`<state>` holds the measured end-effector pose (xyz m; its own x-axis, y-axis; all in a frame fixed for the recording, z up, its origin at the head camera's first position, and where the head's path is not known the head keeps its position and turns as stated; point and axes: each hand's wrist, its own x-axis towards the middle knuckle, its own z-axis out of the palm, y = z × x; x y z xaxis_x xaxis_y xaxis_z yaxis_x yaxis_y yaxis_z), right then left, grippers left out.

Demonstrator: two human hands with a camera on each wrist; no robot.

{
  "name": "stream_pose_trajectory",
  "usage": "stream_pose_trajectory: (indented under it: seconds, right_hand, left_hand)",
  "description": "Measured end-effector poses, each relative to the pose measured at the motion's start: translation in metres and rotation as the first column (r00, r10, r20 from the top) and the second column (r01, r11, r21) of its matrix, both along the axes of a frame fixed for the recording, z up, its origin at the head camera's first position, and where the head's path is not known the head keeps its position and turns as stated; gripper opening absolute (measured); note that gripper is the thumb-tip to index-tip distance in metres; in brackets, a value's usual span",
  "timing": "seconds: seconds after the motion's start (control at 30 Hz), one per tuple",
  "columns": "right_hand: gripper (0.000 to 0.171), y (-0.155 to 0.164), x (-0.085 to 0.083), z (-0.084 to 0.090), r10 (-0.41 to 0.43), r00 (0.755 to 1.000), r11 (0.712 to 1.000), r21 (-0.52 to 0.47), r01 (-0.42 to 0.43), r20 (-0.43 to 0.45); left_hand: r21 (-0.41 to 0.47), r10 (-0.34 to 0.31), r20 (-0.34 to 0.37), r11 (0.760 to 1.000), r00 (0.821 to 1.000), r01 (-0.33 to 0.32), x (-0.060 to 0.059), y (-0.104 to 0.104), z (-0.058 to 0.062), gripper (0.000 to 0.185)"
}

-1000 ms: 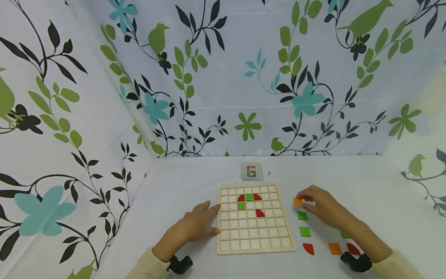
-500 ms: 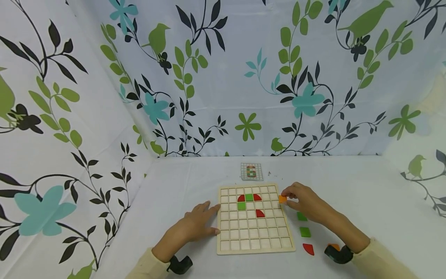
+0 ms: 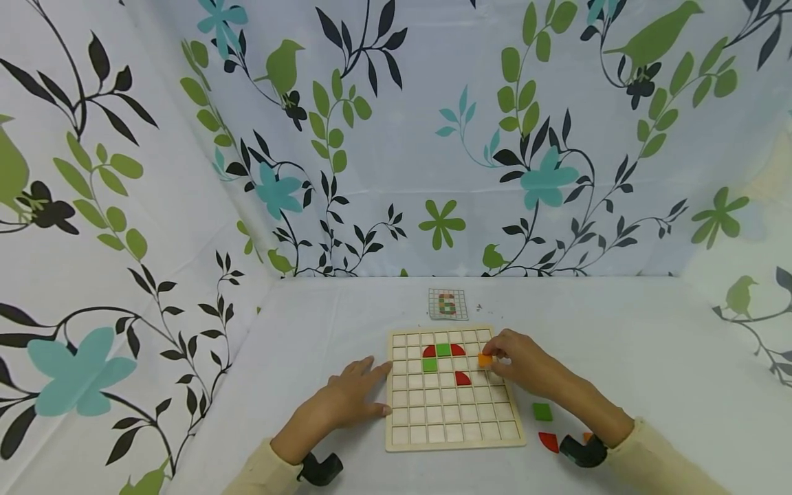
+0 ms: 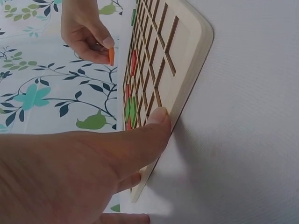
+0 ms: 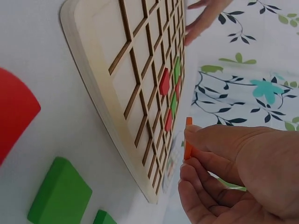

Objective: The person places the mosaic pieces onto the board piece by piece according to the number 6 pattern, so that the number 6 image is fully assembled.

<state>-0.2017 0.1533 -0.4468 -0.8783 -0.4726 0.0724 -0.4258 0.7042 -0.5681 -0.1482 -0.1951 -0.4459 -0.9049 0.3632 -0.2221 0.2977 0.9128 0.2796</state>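
Observation:
My right hand (image 3: 526,361) pinches an orange square tile (image 3: 485,360) between thumb and fingers, above the right side of a wooden grid board (image 3: 427,416). The right wrist view shows this orange tile (image 5: 188,140) edge-on and apart from the board. Fingers of my left hand (image 3: 349,397) are spread, and its thumb and fingertips touch the board's left edge. Set in the grid are a green square (image 3: 430,365), another green square (image 3: 443,350) between two red quarter-round pieces, and a lower red quarter-round piece (image 3: 463,378).
Behind the board lies a small pattern card (image 3: 448,304) with a gridded coloured figure. Right of the board are a loose green tile (image 3: 542,412), a red quarter-round piece (image 3: 548,441) and an orange tile mostly hidden by the right wrist camera (image 3: 581,452).
My right hand has carried the orange tile leftward from the table on the right to over the board. My left hand has stayed at the board's left edge.

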Motion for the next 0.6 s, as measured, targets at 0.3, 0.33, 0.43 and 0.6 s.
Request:
stream_pose_trajectory:
  seconds: [0.3,0.33,0.43,0.6]
  right_hand:
    - [0.021,-0.010,0.002,-0.003,0.034,0.998,0.999,-0.001,-0.034,0.057]
    - [0.022,-0.011,0.002,-0.003,0.046,0.997,0.999,-0.010,-0.045,0.062]
    - [0.023,-0.017,0.002,-0.005,0.074,0.995,0.997,-0.011,-0.074,0.060]
    - [0.019,-0.029,0.002,-0.007,0.113,0.993,0.994,0.007,-0.113,0.031]
  left_hand:
    - [-0.007,0.002,0.000,1.000,1.000,-0.002,-0.001,0.000,0.001,0.077]
    - [-0.001,0.003,0.000,1.000,1.000,-0.003,0.000,0.000,0.001,0.076]
    - [0.008,0.010,0.009,1.000,1.000,-0.010,0.000,0.000,0.000,0.076]
    - [0.011,0.012,0.005,1.000,1.000,-0.012,0.000,0.000,-0.001,0.076]
